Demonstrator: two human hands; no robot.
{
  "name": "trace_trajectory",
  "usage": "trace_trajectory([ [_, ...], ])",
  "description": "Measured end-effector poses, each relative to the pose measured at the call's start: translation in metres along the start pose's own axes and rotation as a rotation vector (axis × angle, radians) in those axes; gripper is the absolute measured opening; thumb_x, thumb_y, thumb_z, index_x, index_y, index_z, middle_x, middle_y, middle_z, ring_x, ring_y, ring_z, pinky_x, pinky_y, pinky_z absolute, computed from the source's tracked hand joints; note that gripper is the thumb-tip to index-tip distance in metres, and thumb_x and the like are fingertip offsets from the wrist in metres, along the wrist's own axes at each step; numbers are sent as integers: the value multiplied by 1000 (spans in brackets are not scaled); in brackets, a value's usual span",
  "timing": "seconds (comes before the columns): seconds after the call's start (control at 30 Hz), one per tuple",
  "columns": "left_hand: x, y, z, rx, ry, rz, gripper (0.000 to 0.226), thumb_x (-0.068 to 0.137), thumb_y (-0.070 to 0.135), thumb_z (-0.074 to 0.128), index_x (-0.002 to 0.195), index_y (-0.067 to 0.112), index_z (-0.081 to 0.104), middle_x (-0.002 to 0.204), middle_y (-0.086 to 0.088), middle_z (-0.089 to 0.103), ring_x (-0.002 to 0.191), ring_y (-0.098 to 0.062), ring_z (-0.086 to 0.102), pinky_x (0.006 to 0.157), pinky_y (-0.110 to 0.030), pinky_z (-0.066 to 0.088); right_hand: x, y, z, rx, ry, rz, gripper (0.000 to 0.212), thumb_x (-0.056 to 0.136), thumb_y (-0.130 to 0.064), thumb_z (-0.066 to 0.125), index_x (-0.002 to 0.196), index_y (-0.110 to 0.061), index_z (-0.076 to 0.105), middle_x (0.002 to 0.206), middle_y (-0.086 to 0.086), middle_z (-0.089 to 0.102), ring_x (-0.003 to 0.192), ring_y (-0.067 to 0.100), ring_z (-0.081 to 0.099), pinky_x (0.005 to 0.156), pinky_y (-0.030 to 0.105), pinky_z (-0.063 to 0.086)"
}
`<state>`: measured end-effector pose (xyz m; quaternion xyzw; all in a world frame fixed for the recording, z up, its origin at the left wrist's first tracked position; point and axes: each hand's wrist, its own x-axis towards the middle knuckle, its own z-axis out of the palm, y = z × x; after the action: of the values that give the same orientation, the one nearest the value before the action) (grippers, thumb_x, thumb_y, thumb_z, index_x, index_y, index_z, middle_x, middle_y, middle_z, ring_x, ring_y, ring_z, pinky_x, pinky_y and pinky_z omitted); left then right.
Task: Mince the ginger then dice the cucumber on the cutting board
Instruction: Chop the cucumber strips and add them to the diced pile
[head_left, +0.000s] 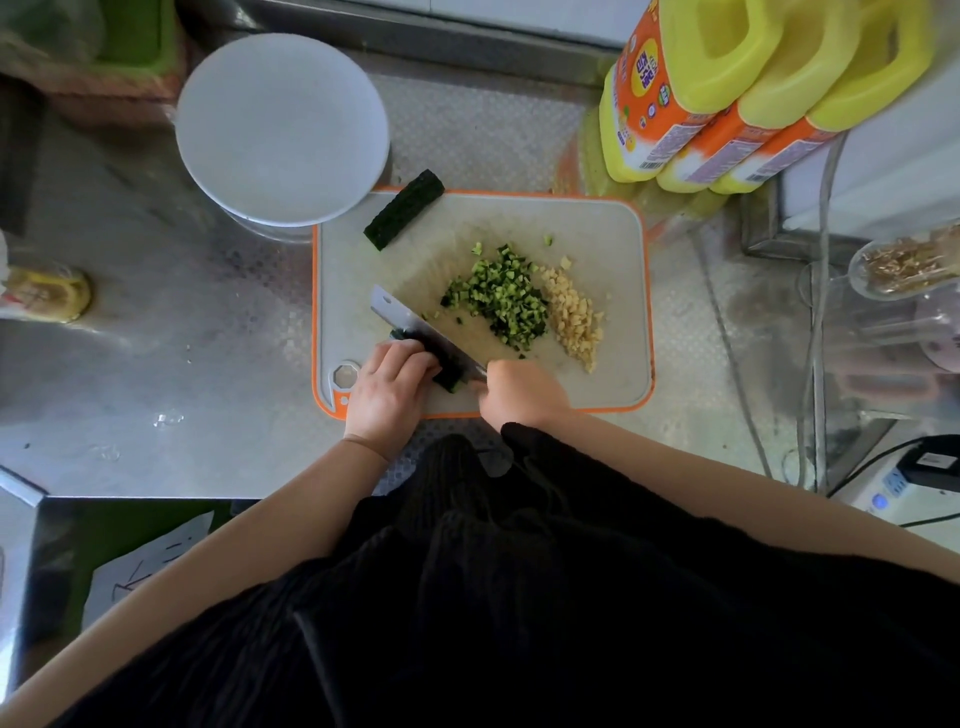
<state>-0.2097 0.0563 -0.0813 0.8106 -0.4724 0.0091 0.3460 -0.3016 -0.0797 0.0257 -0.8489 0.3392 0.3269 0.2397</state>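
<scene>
An orange-rimmed cutting board (597, 228) lies on the steel counter. On it sit a pile of diced cucumber (501, 299) and, to its right, a pile of minced ginger (574, 317). A long dark cucumber piece (404, 209) rests across the board's far left corner. My right hand (522, 392) grips the handle of a cleaver (415, 325), whose blade stands on a short cucumber piece (451, 375). My left hand (389, 389) holds that piece down with curled fingers, right beside the blade.
A white round lid on a container (283, 127) stands beyond the board's left corner. Three yellow oil bottles (727, 93) stand at the back right. Glass jars (904, 265) and cables lie on the right, a small jar (49, 293) at the left.
</scene>
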Motion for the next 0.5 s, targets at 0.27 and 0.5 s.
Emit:
trace_trajectory([
  [0.27, -3, 0, 0, 10, -1, -11, 15, 94, 10, 57, 94, 0, 68, 101, -16, 64, 94, -35, 55, 85, -43, 49, 0, 9, -4, 109, 8, 29, 32, 99, -42, 43, 86, -13, 46, 69, -1, 44, 74, 24, 51, 60, 30, 37],
  [0.5, -4, 0, 0, 10, 7, -10, 15, 92, 9, 56, 93, 0, 68, 98, -16, 62, 94, -35, 54, 90, -41, 45, -12, -2, -9, -2, 35, -5, 31, 101, -39, 37, 103, -12, 53, 86, 5, 53, 80, 25, 49, 68, 32, 38],
])
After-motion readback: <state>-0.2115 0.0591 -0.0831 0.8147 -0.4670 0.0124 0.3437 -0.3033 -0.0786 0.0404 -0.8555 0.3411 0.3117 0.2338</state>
